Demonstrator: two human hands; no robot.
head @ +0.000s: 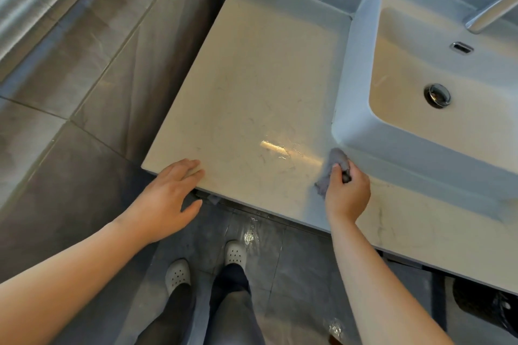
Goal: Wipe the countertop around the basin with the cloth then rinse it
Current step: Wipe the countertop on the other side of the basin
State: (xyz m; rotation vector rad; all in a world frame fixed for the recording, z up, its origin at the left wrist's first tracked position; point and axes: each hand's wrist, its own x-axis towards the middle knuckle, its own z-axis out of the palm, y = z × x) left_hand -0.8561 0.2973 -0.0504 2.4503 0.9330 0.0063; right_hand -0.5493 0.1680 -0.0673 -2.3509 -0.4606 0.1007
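The cloth (332,169), grey and bunched, is gripped in the closed right hand (347,193) and pressed on the bench (252,86) at lower centre, just beside the basin's (361,109) near corner. The left hand (168,196) is laid open, fingers spread, over the bench's front edge.

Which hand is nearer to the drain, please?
The right hand, holding the cloth at the basin's near corner. The left hand rests on the countertop's far-left front edge.
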